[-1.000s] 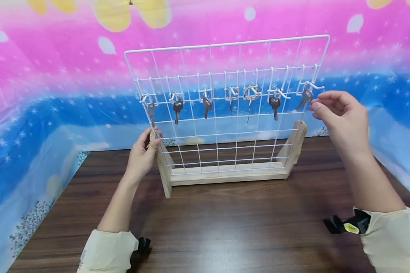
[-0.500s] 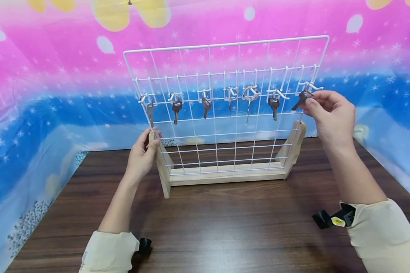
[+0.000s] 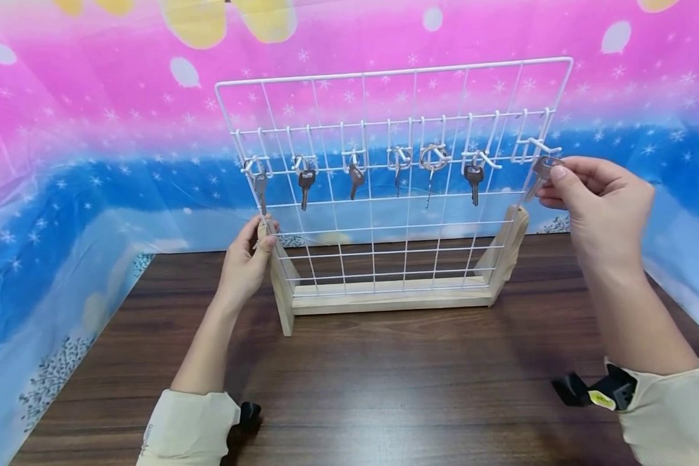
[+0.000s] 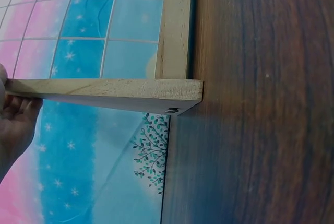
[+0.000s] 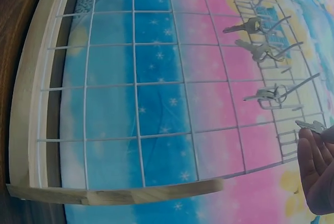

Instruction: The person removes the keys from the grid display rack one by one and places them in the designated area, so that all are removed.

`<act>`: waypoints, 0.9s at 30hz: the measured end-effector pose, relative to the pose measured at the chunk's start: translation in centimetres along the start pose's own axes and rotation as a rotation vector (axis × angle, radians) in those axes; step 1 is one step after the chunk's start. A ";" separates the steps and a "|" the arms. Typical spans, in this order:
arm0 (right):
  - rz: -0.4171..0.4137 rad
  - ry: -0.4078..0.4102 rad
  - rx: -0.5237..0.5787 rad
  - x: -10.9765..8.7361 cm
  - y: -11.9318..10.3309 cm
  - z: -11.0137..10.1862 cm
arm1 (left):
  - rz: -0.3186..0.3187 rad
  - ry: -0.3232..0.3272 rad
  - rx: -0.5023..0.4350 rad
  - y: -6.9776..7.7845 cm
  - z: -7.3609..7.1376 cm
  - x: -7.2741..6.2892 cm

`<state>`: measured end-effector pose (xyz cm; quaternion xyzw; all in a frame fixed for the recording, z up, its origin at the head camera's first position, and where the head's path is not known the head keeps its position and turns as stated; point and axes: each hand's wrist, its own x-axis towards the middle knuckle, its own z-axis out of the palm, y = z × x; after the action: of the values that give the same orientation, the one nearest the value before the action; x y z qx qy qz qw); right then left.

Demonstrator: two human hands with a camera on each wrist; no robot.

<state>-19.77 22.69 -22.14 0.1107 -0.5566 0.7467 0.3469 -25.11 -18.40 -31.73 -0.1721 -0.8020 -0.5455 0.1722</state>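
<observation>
A white wire grid rack stands on wooden side supports. My left hand grips the top of the left wooden support; the left wrist view shows its fingers around the wood's end. My right hand pinches a silver key between thumb and fingers, beside the rightmost hook. Whether its ring is still on that hook I cannot tell. Several other keys hang by rings from hooks along the grid, among them a dark-headed key.
A dark wood-grain table bears the rack. Behind and at both sides hangs a pink and blue patterned cloth. The right wooden support stands below the right hand.
The right hand's fingers were beside the rightmost key, then took hold of it. Now the key and hand are slightly farther right, beside the hook. The left hand stays on the support.
</observation>
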 end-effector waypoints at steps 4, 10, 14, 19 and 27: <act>-0.015 -0.008 0.025 -0.4 -0.9 -0.1 | -0.004 0.004 0.004 0.0 0.0 -0.1; -0.056 -0.039 -0.051 -1.0 -2.8 -0.6 | -0.018 0.006 -0.007 -0.1 -0.1 -0.1; -0.049 -0.109 -0.128 -1.5 -4.0 -1.6 | -0.021 0.005 -0.013 0.6 -0.1 -0.2; -0.037 -0.203 -0.165 -2.5 -4.3 -4.1 | -0.024 -0.001 0.004 2.8 0.1 -0.7; 0.100 -0.267 0.031 -4.9 -1.6 -9.6 | -0.001 0.013 -0.037 -0.1 0.2 0.1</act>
<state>-13.00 29.69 -27.06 0.1864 -0.5910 0.7502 0.2303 -25.22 -18.26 -31.84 -0.1715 -0.7907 -0.5613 0.1741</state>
